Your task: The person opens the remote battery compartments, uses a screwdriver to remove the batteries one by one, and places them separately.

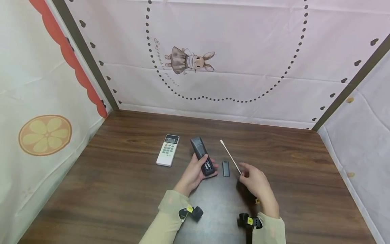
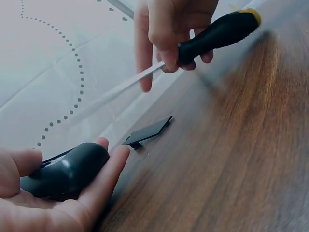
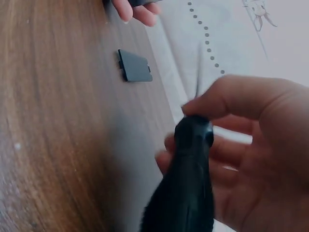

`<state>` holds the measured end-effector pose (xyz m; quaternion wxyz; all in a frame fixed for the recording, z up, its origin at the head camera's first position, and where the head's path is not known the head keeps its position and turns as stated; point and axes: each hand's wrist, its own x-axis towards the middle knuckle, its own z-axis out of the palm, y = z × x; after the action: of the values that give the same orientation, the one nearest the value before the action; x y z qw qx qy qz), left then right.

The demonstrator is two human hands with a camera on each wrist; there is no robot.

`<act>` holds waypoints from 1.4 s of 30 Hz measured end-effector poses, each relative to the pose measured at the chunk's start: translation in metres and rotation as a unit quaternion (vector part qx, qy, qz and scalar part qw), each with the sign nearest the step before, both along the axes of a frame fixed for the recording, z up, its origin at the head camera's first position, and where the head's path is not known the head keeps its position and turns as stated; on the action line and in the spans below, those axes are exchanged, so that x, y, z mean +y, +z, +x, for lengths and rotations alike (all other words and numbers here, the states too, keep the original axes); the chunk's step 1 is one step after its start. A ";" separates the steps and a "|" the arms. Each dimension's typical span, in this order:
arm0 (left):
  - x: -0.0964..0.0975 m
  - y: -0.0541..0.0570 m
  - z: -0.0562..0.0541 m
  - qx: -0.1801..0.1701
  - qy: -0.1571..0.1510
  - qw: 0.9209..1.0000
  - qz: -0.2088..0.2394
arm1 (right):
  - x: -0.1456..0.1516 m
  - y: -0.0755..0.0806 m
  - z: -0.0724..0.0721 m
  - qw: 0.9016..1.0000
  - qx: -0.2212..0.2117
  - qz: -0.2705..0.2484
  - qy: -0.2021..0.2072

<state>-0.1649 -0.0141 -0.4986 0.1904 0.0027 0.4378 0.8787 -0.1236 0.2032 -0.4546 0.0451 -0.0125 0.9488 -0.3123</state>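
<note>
My left hand (image 1: 190,174) grips a black remote control (image 1: 198,147), its thumb across the side that faces up. The remote's lower end shows an uncovered battery compartment; whether batteries sit inside is too small to tell. In my right hand (image 1: 256,180) a screwdriver (image 2: 219,36) is pinched by thumb and fingers near the top of its black, yellow-ended handle. Its long metal shaft (image 1: 230,156) slants away to the upper left, apart from the remote. Between the hands a small dark battery cover (image 1: 225,169) lies on the table, touched by neither hand in the head view.
A white remote control (image 1: 168,150) with a small display lies left of the black one. The brown wooden table (image 1: 122,176) is bordered by a printed fabric wall (image 1: 243,67) at the back and pale fabric on both sides.
</note>
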 end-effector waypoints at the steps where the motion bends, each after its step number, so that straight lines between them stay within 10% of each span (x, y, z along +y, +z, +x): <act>1: 0.000 0.000 0.000 -0.001 0.000 1.000 0.007 | -0.001 0.001 0.000 1.000 -0.003 -0.010 0.010; 11: -0.003 0.000 -0.003 -0.015 0.010 0.999 0.039 | -0.008 0.009 0.007 0.989 -0.068 -0.124 0.046; 26: -0.003 0.000 -0.004 -0.017 0.049 0.997 0.057 | -0.011 0.016 0.008 0.992 -0.071 -0.031 0.101; 42: -0.003 -0.001 -0.005 0.014 0.055 0.998 0.039 | -0.004 0.018 0.010 0.988 -0.098 -0.048 0.111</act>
<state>-0.1700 -0.0174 -0.4997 0.1358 -0.0014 0.4054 0.9040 -0.1133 0.1993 -0.4366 0.1713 -0.0892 0.9165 -0.3502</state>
